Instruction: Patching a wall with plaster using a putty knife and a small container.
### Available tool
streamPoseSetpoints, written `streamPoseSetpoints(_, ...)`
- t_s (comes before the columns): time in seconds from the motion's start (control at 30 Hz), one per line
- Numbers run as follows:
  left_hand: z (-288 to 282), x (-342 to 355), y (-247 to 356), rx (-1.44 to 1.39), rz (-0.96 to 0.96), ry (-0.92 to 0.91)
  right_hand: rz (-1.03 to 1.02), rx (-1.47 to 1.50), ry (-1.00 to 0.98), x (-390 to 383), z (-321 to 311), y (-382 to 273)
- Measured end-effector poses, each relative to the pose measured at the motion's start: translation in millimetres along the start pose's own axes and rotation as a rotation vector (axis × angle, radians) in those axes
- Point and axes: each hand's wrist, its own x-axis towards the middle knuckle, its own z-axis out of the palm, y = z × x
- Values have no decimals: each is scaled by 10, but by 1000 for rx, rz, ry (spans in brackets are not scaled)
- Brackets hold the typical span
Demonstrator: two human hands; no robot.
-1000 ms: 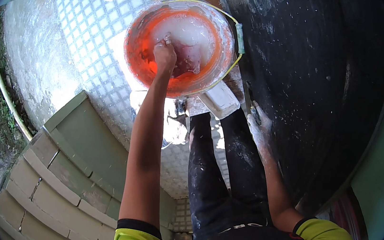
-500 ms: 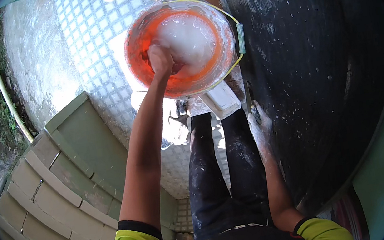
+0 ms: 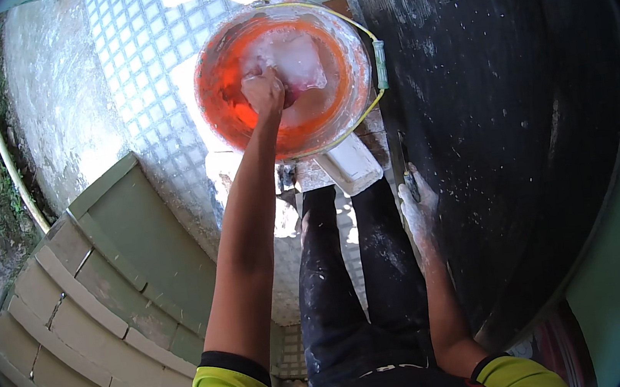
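Observation:
My left hand (image 3: 264,95) reaches down into a large orange bucket (image 3: 359,71), whose rim and walls are smeared white. Its fingers are curled closed; what they hold, if anything, I cannot make out. Beside them lies a pale, milky mass (image 3: 299,57) with a straight-looking edge. Down on the right, my right hand (image 3: 421,207), coated in white powder or paste, is closed round the handle of a putty knife (image 3: 410,180). The knife's narrow blade points away from me, seen almost edge-on.
A white rectangular tray (image 3: 353,166) sits between the bucket and my knees. The bucket has a yellow wire handle with a green grip (image 3: 381,65). A dark, white-speckled surface (image 3: 488,133) rises at right, and a low greenish wall (image 3: 140,230) stands at left. Patterned tiles (image 3: 148,74) cover the floor.
My left hand has shifted slightly right within the bucket, and the milky mass has changed from frothy and round to a blocky patch. My right hand still grips the knife.

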Motion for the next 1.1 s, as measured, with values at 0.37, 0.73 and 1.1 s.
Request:
streamPoseSetpoints(0.37, -177, -418, 216, 458, 335, -125, -57, -15, 23, 38, -24, 138)
streamPoseSetpoints(0.73, 93, -364, 135, -539, -16, -766, 30, 20, 49, 18, -132, 52)
streamPoseSetpoints(1.1, -127, -540, 497, 656, 276, -39, 1, 22, 0, 12, -108, 228)
